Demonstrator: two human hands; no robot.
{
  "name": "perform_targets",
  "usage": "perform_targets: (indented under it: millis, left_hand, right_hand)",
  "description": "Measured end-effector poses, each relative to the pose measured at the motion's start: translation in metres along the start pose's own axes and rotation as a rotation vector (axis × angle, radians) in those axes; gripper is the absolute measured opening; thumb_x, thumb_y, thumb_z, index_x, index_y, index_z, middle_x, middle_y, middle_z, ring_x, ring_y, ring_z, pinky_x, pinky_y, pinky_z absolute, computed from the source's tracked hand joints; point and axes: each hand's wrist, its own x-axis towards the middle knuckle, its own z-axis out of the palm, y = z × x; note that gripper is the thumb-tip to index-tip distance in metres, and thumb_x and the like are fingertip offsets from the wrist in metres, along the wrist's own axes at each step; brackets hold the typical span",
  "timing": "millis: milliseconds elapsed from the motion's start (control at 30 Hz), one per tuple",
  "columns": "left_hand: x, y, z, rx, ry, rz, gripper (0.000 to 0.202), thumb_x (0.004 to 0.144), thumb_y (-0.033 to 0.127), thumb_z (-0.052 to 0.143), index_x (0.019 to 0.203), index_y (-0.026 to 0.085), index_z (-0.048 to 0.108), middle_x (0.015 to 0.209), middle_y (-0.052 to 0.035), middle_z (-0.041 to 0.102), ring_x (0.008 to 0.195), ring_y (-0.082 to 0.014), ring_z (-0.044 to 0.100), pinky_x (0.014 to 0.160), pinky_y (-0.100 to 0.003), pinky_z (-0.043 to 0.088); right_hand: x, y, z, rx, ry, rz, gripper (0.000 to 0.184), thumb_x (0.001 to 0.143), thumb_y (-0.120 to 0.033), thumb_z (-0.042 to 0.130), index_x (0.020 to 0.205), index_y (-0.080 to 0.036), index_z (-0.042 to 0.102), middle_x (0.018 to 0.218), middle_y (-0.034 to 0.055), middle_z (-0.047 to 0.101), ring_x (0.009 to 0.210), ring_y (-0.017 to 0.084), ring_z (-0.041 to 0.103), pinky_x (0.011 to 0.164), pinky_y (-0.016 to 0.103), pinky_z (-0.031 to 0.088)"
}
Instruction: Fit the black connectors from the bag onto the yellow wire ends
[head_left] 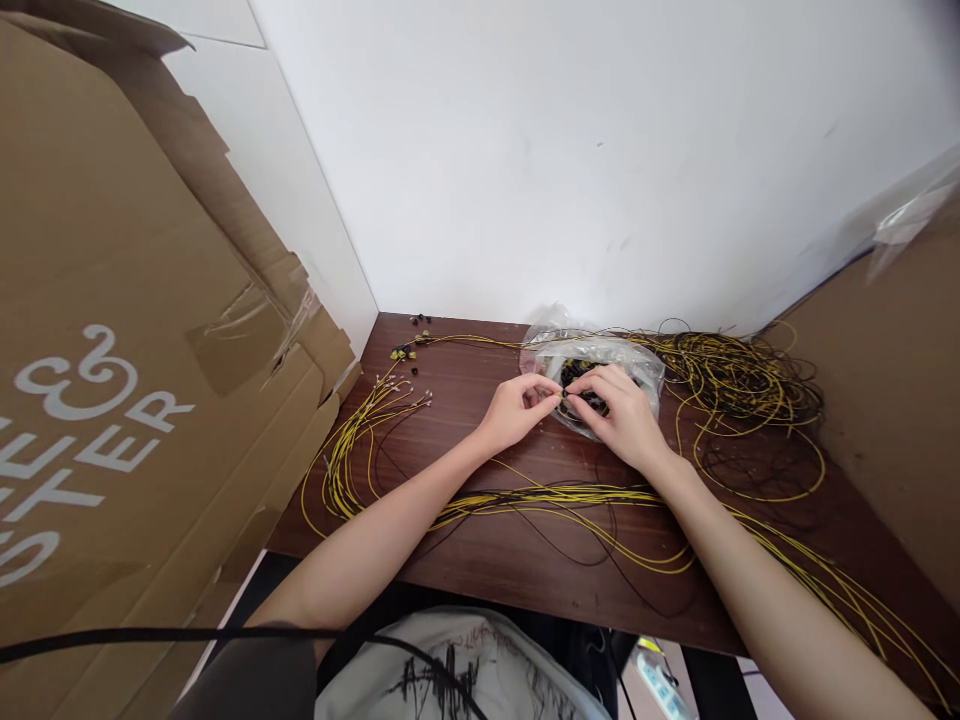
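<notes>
My left hand (516, 408) and my right hand (619, 412) meet over the dark wooden table (480, 560), fingertips pinched together on a small black and yellow connector piece (562, 397). They hover just in front of a clear plastic bag (600, 352) holding small dark parts. Beneath my forearms a bundle of yellow and black wires (570, 500) runs across the table. Whether a wire end is in the pinch is too small to tell.
A tangled heap of yellow and black wires (742, 385) lies at the back right. More yellow wires (360, 440) loop at the left, with small loose connectors (409, 350) near the back. A large cardboard box (127, 380) stands on the left, brown board (900, 400) on the right.
</notes>
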Motion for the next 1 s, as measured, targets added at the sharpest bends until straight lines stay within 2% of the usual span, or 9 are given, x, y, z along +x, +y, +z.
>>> perform_targets:
  millis: [233, 500, 667, 1000]
  left_hand:
    - [0.0005, -0.0027, -0.0009, 0.003, 0.003, 0.013, 0.021, 0.076, 0.028, 0.062, 0.088, 0.012, 0.069, 0.068, -0.0015, 0.059, 0.057, -0.0085, 0.043, 0.056, -0.02, 0.036]
    - [0.0006, -0.0054, -0.0016, -0.008, -0.008, -0.036, 0.023, 0.075, 0.029, 0.064, 0.088, 0.011, 0.07, 0.06, -0.0007, 0.058, 0.053, -0.0089, 0.044, 0.054, -0.021, 0.036]
    - [0.0013, -0.0079, -0.0014, -0.029, -0.022, -0.04, 0.023, 0.075, 0.029, 0.063, 0.089, 0.012, 0.07, 0.062, -0.0017, 0.061, 0.055, -0.0098, 0.048, 0.055, -0.021, 0.038]
    - [0.0014, -0.008, -0.0015, -0.064, -0.037, -0.038, 0.022, 0.074, 0.026, 0.064, 0.087, 0.01, 0.07, 0.065, -0.0027, 0.062, 0.056, -0.009, 0.047, 0.056, -0.021, 0.038]
  right_hand:
    - [-0.0015, -0.0001, 0.0022, 0.036, -0.016, 0.01, 0.009, 0.087, -0.022, 0.052, 0.088, -0.019, 0.06, 0.087, 0.0067, 0.062, 0.084, 0.021, 0.054, 0.075, 0.035, 0.045]
    - [-0.0018, -0.0031, 0.0032, 0.15, -0.048, 0.099, 0.012, 0.087, -0.023, 0.049, 0.089, -0.019, 0.06, 0.087, 0.0068, 0.061, 0.08, 0.019, 0.058, 0.07, 0.032, 0.047]
    - [-0.0015, -0.0036, 0.003, 0.166, -0.058, 0.118, 0.013, 0.087, -0.023, 0.048, 0.089, -0.02, 0.06, 0.088, 0.0069, 0.061, 0.079, 0.019, 0.059, 0.07, 0.032, 0.047]
    - [-0.0011, -0.0062, 0.0033, 0.199, -0.047, 0.15, 0.01, 0.086, -0.021, 0.052, 0.087, -0.019, 0.061, 0.085, 0.0055, 0.061, 0.076, 0.018, 0.058, 0.068, 0.031, 0.046]
